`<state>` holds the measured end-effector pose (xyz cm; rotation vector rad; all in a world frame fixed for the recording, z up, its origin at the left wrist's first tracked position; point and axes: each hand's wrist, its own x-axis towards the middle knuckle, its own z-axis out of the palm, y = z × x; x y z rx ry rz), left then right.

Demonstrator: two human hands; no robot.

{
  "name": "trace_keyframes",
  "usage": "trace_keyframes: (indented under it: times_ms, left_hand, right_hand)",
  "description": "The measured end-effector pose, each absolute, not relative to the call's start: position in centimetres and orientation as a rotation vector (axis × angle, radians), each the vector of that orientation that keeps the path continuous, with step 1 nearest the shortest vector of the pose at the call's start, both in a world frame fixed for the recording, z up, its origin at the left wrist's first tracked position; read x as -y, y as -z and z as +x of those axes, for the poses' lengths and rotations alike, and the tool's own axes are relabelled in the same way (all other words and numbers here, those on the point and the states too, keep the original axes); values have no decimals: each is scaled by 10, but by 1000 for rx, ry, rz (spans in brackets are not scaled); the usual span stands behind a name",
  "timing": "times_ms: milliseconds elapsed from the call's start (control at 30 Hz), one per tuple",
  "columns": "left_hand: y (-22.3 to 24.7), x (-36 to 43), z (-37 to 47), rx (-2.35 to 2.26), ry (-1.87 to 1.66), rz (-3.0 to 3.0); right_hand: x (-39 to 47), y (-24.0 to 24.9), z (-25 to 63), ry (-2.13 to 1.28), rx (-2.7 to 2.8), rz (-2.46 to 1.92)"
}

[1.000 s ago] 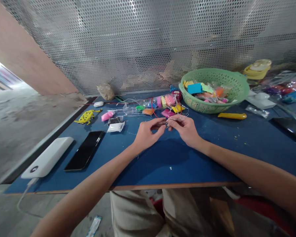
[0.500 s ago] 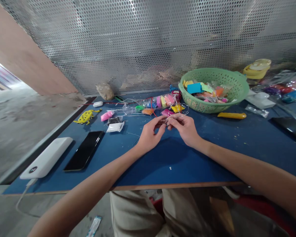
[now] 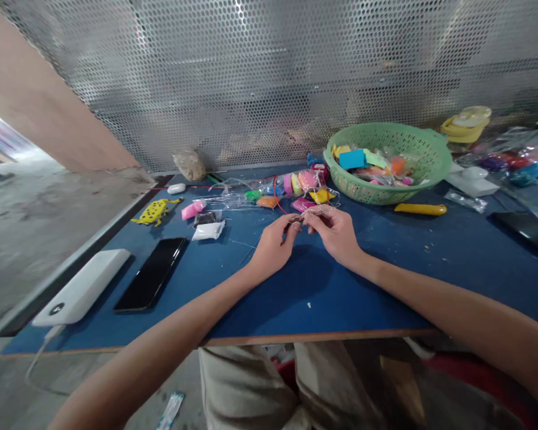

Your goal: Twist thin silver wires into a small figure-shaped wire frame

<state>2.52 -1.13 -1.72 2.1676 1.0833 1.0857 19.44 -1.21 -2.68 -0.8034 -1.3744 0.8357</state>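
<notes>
My left hand and my right hand meet fingertip to fingertip over the blue table. Both are closed in a pinch on thin wire, whose bent strands show just above the fingers. The exact shape between my fingertips is too small to tell. Right behind my hands lie a magenta packet, a yellow packet and an orange packet. More straight wires lie to the left of these, near a pink packet and a white packet.
A green basket of colourful packets stands at the back right, with a yellow cutter before it. On the left are a black phone, a white power bank and a yellow spotted toy. A perforated metal panel rises behind.
My fingers have shifted very slightly around the wire, still pinched together. The whole view has moved a little; the objects on the table stay in place.
</notes>
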Motion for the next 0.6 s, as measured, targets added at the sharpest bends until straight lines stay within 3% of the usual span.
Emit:
trace_keyframes:
  times_ms: [400,600]
  left_hand:
    - [15,4,16,-1050,-1024,2300]
    - [-4,4,0,-1239,-1050,2656]
  right_hand:
    - [9,32,195,-793,1392,-877]
    - [6,30,202,-727,1437,-944]
